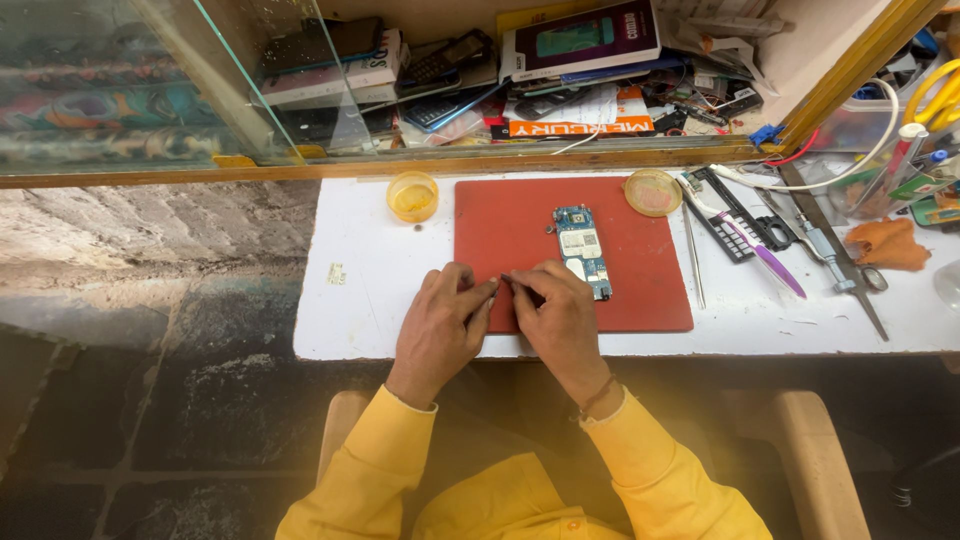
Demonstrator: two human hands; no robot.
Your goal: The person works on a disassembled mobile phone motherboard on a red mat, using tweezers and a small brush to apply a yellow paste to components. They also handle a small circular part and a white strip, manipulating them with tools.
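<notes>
Two hands meet at the near edge of the red mat in your head view. Your left hand lies knuckles up, its fingertips pressed toward the right ones; your right hand faces it, thumb and forefinger pinched together. Something very small sits between the two sets of fingertips, too small to tell what it is, so you cannot say for sure what either hand grips.

Just beyond your right hand, on the mat, lies a blue phone circuit board, its long side running away from you, apart from your fingers. The mat rests on a white worktop. A small yellow cup stands just left of the mat's far corner, and a round shallow dish sits at its far right corner. Right of the mat lie thin tweezers, a black phone frame, a purple-handled tool and an orange cloth. A tiny pale chip lies alone on the worktop to your left. Behind, a glass case holds phones and boxes.
</notes>
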